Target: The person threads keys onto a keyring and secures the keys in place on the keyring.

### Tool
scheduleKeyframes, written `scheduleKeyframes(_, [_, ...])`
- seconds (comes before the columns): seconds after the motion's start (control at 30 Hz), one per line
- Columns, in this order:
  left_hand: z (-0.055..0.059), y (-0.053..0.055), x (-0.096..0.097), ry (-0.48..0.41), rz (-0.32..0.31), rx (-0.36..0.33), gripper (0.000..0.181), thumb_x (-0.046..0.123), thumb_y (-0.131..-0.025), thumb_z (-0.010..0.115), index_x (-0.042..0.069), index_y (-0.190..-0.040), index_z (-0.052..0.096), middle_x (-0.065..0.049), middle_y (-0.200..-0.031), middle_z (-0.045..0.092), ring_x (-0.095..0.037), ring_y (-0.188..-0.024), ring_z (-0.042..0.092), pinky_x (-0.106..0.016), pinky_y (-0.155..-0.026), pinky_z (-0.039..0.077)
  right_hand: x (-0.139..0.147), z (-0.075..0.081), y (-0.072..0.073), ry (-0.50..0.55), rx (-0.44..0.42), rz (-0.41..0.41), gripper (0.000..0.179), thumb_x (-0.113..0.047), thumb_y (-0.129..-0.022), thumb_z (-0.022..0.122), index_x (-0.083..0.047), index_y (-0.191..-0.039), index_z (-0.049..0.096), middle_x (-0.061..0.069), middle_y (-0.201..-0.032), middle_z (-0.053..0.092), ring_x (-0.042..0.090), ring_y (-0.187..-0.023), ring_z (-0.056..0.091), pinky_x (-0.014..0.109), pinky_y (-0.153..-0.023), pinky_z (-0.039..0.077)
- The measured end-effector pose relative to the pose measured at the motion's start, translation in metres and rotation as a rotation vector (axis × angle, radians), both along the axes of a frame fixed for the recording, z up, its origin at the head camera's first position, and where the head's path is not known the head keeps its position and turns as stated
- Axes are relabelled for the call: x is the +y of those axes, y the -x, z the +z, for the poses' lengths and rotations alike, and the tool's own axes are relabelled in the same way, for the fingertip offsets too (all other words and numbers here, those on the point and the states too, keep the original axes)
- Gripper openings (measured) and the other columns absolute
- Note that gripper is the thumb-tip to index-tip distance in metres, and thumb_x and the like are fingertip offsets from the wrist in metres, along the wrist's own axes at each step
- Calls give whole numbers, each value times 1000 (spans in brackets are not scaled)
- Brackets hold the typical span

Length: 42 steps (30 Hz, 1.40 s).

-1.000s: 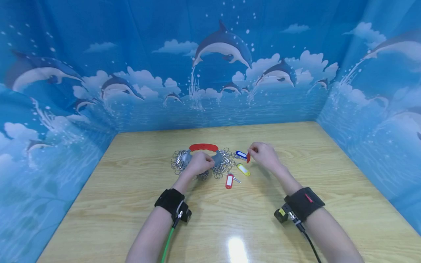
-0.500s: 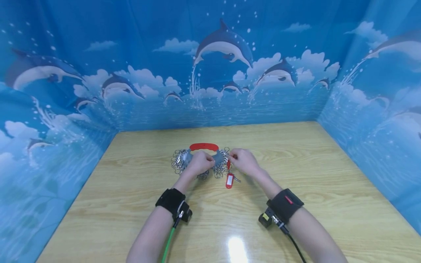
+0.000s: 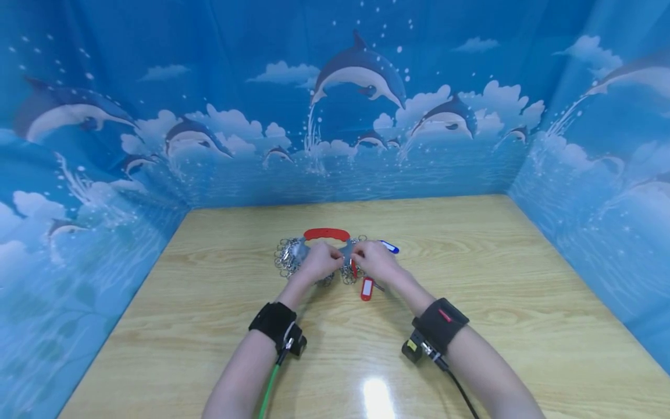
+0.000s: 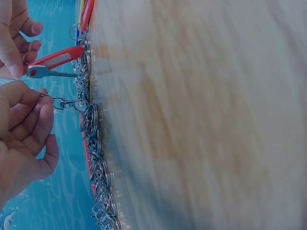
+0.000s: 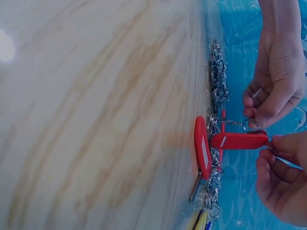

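Note:
My left hand [image 3: 323,260] pinches the split ring of a metal swivel clip [image 4: 67,103] and holds it up from a rack of many such clips. That rack has a red handle [image 3: 327,234] and a grey metal plate, and lies on the table. Close beside it, my right hand [image 3: 378,259] pinches the end of a red key tag [image 5: 240,141]. A key [image 4: 41,72] hangs with this tag. In the right wrist view the tag's held end is right by the ring in my left fingers; whether they are linked I cannot tell.
A second red key tag [image 3: 367,288] with a key lies on the wooden table [image 3: 251,361], in front of my right hand. Beyond that hand is a blue key tag [image 3: 389,247]. A yellow tag [image 5: 196,220] shows in the right wrist view. Dolphin-print curtains surround the table.
My right hand has moved left with the red key tag, from beside the blue tag to close by my left hand. The left hand has stayed almost still, holding the ring.

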<state>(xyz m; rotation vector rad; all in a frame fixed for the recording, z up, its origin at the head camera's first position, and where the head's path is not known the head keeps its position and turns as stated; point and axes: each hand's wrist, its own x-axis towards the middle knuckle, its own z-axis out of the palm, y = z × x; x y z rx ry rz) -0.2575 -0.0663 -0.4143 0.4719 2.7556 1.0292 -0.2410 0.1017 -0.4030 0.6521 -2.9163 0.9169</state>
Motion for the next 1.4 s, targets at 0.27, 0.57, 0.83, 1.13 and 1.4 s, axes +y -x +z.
scheduleKeyframes(0.27, [-2, 0, 0, 11, -21, 36, 20, 11, -86, 58, 2, -70, 66, 5, -47, 30, -8, -42, 28, -22, -44, 24, -5, -9, 9, -6, 17, -10, 8, -10, -89, 61, -7, -86, 69, -1, -72, 60, 11, -62, 51, 26, -59, 43])
scheduleKeyframes(0.57, [-4, 1, 0, 17, -30, 62, 37, 10, -86, 57, 14, -53, 40, 4, -48, 23, -9, -42, 24, -23, -45, 22, -10, -13, 14, -8, 75, 8, 9, -10, -88, 62, -6, -87, 70, 0, -72, 61, 12, -60, 50, 27, -59, 41])
scheduleKeyframes(0.83, [-3, 1, 0, 38, -20, 72, 36, 9, -85, 56, 14, -53, 41, 4, -48, 24, -9, -42, 25, -23, -45, 22, -12, -13, 13, -63, 156, 45, 9, -8, -88, 61, -5, -88, 70, 2, -76, 64, 14, -68, 56, 31, -67, 46])
scheduleKeyframes(1.13, [-6, 2, 0, -25, 17, 48, 37, 9, -83, 54, 14, -51, 36, 4, -47, 24, -10, -42, 23, -23, -44, 22, -13, -15, 13, -64, 166, 49, 10, -4, -87, 60, -5, -90, 70, 3, -76, 63, 17, -73, 59, 32, -68, 48])
scheduleKeyframes(1.4, [-10, 8, -3, -33, -22, -20, 22, 21, -90, 60, 5, -77, 68, 4, -55, 42, -9, -49, 36, -23, -49, 32, -11, -14, 12, -23, 103, 19, 11, -6, -89, 59, -4, -93, 70, 3, -79, 63, 12, -66, 53, 27, -62, 45])
